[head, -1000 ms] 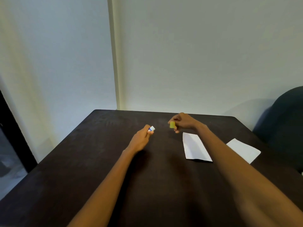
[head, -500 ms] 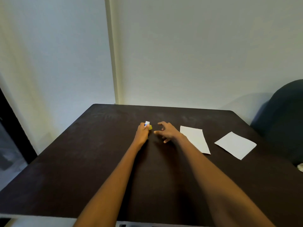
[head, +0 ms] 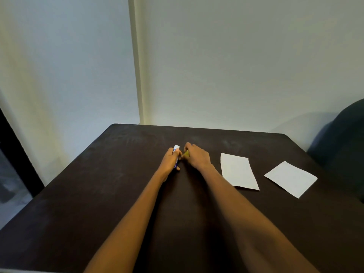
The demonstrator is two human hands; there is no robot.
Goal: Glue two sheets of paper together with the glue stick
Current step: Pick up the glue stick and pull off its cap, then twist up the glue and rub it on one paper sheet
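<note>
My left hand [head: 171, 159] is closed around a white and blue glue stick [head: 176, 152], held upright with its white tip showing above the fingers. Right beside it, my right hand [head: 198, 157] curls over a small yellow-green cap [head: 186, 153], fingers on it, low over the table. Most of the cap is hidden by the fingers. Two white sheets of paper lie flat to the right: one sheet [head: 238, 171] just beyond my right wrist, and a second sheet [head: 290, 179] farther right, turned at an angle. The sheets lie apart from each other.
Everything lies on a dark brown table [head: 98, 203] that stands against a pale wall. A dark chair back [head: 346, 146] rises at the table's right edge. A dark door frame [head: 17, 154] stands at the left.
My right hand carried the yellow-green cap left to beside the glue stick, spread open for a moment, and now has its fingers on the cap again. The left hand has barely shifted.
</note>
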